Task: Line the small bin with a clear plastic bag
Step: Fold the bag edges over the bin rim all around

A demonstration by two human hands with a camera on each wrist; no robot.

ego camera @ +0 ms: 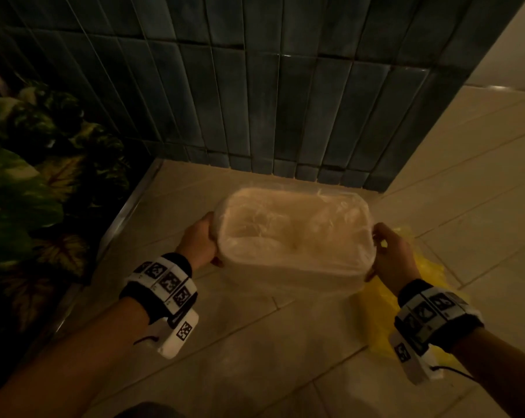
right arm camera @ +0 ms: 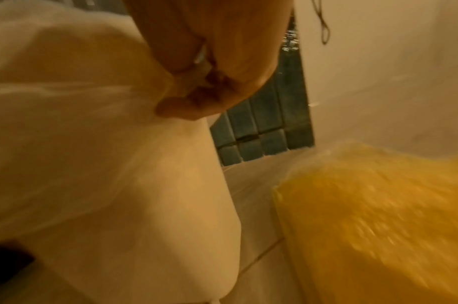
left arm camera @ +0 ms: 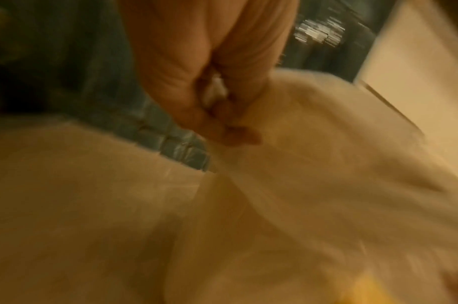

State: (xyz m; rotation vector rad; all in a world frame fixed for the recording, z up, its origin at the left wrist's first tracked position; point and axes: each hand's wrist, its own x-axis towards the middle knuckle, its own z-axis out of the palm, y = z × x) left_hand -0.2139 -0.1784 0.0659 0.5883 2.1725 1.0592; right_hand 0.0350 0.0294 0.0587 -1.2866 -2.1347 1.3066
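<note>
Between L hand (ego camera: 201,243) & R hand (ego camera: 391,255): bagged bin (ego camera: 291,273), both pinching bag (ego camera: 294,224).

Pale tiled floor (ego camera: 285,342) under me. Small bin (ego camera: 294,273), clear bag (ego camera: 294,227) over its rim, stands on it at frame centre. Yellow plastic sheet (ego camera: 376,312) lies flat on it, lower right, just beside the bin.
</note>
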